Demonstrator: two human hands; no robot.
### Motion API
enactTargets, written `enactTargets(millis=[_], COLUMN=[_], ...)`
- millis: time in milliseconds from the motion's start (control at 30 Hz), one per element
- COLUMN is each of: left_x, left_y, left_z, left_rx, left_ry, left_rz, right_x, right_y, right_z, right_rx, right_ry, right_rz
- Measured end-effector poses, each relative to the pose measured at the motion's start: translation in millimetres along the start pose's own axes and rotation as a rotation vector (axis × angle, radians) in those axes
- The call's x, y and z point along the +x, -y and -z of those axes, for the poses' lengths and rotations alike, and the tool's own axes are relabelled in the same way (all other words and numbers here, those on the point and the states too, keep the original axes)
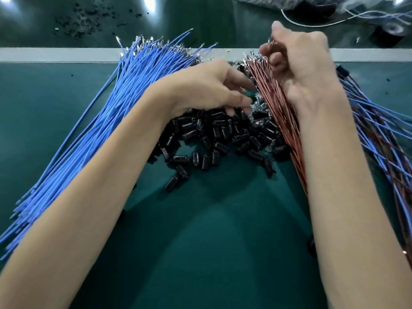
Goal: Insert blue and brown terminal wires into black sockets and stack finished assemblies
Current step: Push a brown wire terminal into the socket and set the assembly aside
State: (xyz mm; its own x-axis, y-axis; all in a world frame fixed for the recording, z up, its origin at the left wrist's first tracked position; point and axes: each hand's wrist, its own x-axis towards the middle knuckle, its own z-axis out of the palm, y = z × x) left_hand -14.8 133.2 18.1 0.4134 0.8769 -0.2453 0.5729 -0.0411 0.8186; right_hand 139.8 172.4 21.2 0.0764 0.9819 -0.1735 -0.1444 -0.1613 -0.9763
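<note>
A fan of blue terminal wires (pixel 111 103) lies on the left of the green mat. A bundle of brown terminal wires (pixel 276 108) runs down the right of centre. Between them lies a heap of black sockets (pixel 220 134). My left hand (pixel 207 88) hovers over the top of the socket heap, its fingertips curled down into the sockets; I cannot tell whether it holds one. My right hand (pixel 298 61) is raised over the terminal ends of the brown wires and pinches a brown wire near its metal tip.
A stack of finished blue-and-brown assemblies (pixel 383 139) lies at the right edge. A pale strip (pixel 44 55) crosses the table behind the wires. Beyond it are black scraps (pixel 89 16), a white cable (pixel 312 24), a black tape roll (pixel 390 33) and plastic bags.
</note>
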Motion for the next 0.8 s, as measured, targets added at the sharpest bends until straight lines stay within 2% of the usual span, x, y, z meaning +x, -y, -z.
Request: enactTargets(millis=[200,333,400,467,567,600,667,800], left_x=[-3.6,0.3,1.6,2.3,1.5,0.6,-0.3,-3.1], left_y=[3.2,4.9,7.7,11.6,19.9,22.7,27.3,31.7], left_z=[-5.6,-5.6,-2.5,3.3,18.6,24.1,33.5,45.8], left_rx=[-0.305,-0.484,-0.538,-0.598,-0.747,-0.781,-0.833,-0.820], left_ry=[0.242,0.231,0.218,0.185,0.117,0.097,0.035,-0.124], left_rz=[0.002,-0.019,-0.031,-0.041,-0.047,-0.052,-0.053,-0.033], right_x=[-0.5,-1.9,-1.8,-3.4,-7.4,-9.3,-12.3,-15.2], right_y=[-7.4,-4.1,-3.0,-1.0,-1.7,-1.8,-0.2,5.6], right_z=[-11.8,-18.1,-16.9,-13.6,-4.3,-1.6,3.4,16.4], right_rx=[0.364,0.503,0.493,0.287,-0.443,-0.585,-0.681,-0.633], right_ry=[0.094,0.128,0.135,0.178,0.323,0.391,0.541,0.827], right_rz=[-0.086,-0.065,-0.053,-0.032,0.032,0.018,-0.037,-0.047])
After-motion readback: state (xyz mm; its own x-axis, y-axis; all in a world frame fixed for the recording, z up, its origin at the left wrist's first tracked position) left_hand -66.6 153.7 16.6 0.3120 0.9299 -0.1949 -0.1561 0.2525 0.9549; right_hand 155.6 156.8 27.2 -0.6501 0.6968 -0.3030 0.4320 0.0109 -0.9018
